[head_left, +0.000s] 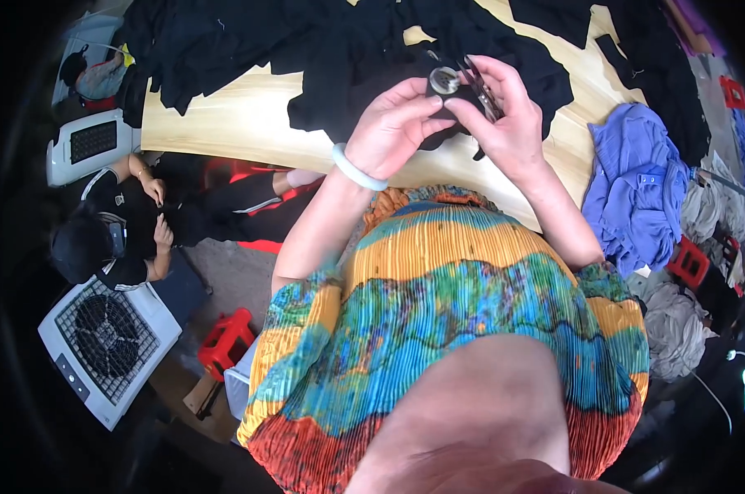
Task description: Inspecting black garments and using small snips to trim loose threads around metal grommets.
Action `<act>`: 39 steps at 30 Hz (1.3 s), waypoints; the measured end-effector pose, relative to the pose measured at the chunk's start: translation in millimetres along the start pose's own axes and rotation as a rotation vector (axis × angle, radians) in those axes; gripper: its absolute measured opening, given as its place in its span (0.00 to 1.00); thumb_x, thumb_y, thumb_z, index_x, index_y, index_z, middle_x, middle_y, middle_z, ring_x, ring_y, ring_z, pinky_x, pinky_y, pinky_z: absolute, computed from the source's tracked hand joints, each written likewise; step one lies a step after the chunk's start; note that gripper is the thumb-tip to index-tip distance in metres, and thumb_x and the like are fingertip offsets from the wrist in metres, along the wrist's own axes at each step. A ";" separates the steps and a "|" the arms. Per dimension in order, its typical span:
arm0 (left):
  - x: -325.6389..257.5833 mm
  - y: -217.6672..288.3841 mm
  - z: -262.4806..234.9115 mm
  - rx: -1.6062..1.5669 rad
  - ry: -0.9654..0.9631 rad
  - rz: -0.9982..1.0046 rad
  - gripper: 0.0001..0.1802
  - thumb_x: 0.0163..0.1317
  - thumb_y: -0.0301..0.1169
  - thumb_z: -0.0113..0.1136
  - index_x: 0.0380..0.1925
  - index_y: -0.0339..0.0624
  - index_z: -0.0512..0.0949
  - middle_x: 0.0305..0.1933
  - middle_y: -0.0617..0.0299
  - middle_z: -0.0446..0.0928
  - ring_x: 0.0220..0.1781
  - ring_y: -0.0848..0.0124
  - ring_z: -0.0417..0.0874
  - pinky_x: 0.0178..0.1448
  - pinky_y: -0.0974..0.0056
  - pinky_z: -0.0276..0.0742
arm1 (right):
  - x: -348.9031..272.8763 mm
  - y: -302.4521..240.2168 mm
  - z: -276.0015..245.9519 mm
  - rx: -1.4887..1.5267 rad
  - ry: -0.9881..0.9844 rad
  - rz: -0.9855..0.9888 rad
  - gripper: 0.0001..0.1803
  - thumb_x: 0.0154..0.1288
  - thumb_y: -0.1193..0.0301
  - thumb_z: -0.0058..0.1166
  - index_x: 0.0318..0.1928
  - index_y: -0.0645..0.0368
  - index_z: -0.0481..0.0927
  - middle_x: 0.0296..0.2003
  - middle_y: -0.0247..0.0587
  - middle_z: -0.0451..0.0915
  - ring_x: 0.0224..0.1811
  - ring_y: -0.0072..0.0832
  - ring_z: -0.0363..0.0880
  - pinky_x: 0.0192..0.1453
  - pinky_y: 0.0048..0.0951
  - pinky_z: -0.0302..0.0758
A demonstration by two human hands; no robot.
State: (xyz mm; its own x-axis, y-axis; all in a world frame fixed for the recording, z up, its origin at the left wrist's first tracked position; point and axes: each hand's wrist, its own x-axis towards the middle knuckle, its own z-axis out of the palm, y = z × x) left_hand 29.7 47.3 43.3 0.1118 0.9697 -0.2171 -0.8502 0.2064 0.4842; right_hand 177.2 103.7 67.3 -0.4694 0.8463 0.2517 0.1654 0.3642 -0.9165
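So the left hand point(389, 133) has a small round shiny piece point(444, 80) pinched at the thumb and fingertips, and the right hand point(512, 119) is curled around a dark snips-like tool point(483, 92). Can't tell what the round bit is exactly (bobbin, button, whatever), or whether the tool's blades are spread or together. Both are up above the black cloth point(331, 99), near the close edge of the wooden surface point(240, 115), with the round piece right between the two hands. If you're doing this kind of close-up fiddling, I'd say pinch the round thing by its rim so the face stays visible, and keep the left fingertips out of the tool's path. Hands that close together is good imo, you can brace one against the other and get way less wobble. The tool in the palm is the sketchy part: I'd point the tips away from the cloth, cause a stray nick in black fabric would be easy to miss. Also worth staying low over the surface, since a slick little disc could probably roll off if it slips.
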 end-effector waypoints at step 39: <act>-4.0 3.5 8.3 0.272 -0.114 0.195 0.12 0.60 0.25 0.46 0.45 0.37 0.69 0.42 0.60 0.73 0.44 0.72 0.75 0.47 0.66 0.72 | -18.5 -24.7 -20.8 0.038 -0.125 0.120 0.14 0.57 0.69 0.53 0.39 0.63 0.69 0.21 0.34 0.72 0.22 0.16 0.68 0.26 0.17 0.66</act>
State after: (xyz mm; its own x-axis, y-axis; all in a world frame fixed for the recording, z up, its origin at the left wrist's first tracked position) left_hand 30.6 45.2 52.8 0.0303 0.9995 -0.0095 -0.6946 0.0279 0.7189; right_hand 199.8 87.1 91.8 -0.5525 0.8273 0.1011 0.1950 0.2462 -0.9494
